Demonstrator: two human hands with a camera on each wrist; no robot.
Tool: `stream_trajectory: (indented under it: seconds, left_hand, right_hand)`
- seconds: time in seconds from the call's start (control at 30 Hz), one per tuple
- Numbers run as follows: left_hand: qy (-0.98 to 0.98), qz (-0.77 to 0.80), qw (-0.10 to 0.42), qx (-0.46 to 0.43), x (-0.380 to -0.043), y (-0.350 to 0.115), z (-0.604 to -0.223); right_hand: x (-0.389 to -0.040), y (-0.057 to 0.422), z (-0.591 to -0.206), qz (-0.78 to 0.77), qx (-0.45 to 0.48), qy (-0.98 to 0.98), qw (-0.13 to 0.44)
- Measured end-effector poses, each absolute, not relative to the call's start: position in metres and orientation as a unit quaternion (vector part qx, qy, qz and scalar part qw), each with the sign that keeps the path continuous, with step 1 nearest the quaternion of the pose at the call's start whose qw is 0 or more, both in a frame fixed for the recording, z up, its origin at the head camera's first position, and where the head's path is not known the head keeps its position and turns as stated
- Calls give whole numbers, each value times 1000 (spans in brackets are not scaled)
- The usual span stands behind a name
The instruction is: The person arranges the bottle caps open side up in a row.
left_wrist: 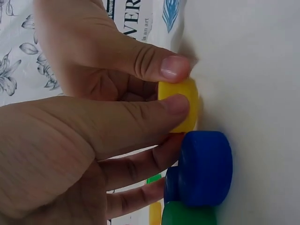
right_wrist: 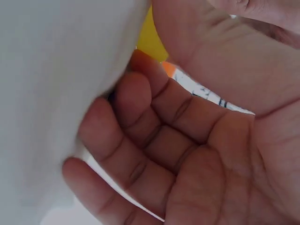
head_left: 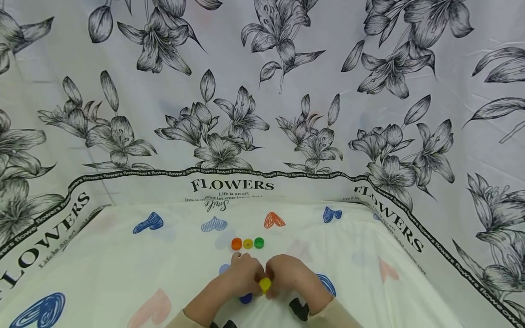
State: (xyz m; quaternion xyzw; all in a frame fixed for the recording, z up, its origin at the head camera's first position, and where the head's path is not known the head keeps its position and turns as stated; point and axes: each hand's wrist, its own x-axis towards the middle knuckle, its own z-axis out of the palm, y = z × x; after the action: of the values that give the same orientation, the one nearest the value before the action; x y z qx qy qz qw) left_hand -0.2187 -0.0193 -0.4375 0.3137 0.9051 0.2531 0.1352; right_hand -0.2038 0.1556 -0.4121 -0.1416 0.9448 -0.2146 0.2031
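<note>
A small round yellow plastic piece (head_left: pixel 265 285) stands low over the white cloth, between both hands. My left hand (head_left: pixel 246 274) pinches it, its thumb lying on the piece's side in the left wrist view. My right hand (head_left: pixel 289 273) pinches the same yellow piece (left_wrist: pixel 192 108) from the other side, thumb close to the left thumb. In the right wrist view, the right hand's other fingers (right_wrist: pixel 136 150) curl beside the cloth. A blue piece (left_wrist: pixel 206 168) with a narrower neck sits beside the left fingers, next to a green one (left_wrist: pixel 187 214).
Farther back on the heart-printed white cloth (head_left: pixel 197 269), an orange piece (head_left: pixel 236 243), another yellow piece (head_left: pixel 248 243) and a green piece (head_left: pixel 259 243) form a row. Flower-printed curtains (head_left: pixel 229 68) rise behind and at the sides. A black object (head_left: pixel 299 310) shows by the right wrist.
</note>
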Motion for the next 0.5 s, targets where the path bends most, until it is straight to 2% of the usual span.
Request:
stream_trajectory:
  seconds: [0.17,0.33,0.5]
  left_hand:
    - [890,307,138,309,-224,-23,-438]
    - [859,418,150,256,-228,-24,-441]
    - [830,514,104,191,-229,-20,-447]
  right_hand:
    - [-208,166,-409,-254,-181,936,161]
    - [-215,177,-406,-305,-198,923,127]
    - [-220,184,-406,-347,-172,913,125]
